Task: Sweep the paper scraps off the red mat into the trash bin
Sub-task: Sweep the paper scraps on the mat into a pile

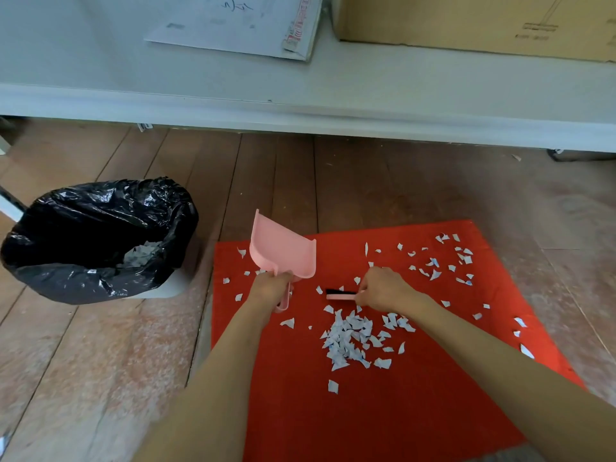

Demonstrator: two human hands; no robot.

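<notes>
A red mat [383,411] lies on the wooden floor. White paper scraps form a heap [350,338] near its middle, and several more are scattered at its far right [446,261]. My left hand [270,286] grips the handle of a pink dustpan [283,251], held tilted above the mat's left edge with its mouth up. My right hand [383,288] holds a small pink brush with black bristles [340,294], low over the mat just beyond the heap. The trash bin [96,241], lined with a black bag, stands left of the mat with scraps inside.
A low white shelf [300,105] runs across the back, carrying a white board [240,25] and a cardboard box [476,21]. Bare wooden floorboards [83,361] surround the mat. A stray scrap [516,157] lies near the shelf at the right.
</notes>
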